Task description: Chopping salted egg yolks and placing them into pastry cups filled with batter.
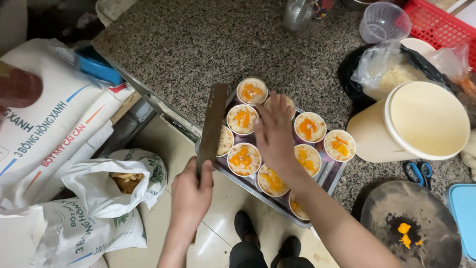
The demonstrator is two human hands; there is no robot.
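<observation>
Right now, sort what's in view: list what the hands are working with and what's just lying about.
In hand:
left hand, its grip shut on the cleaver
right hand, over the filled cups
metal tray

Lying about:
cream tub
scissors
round chopping block
red basket
flour sacks

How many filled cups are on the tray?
10 cups show on the metal tray: one at the far corner, three across the next row, four through the middle, two nearest. The right hand covers part, so more may be hidden.
</observation>
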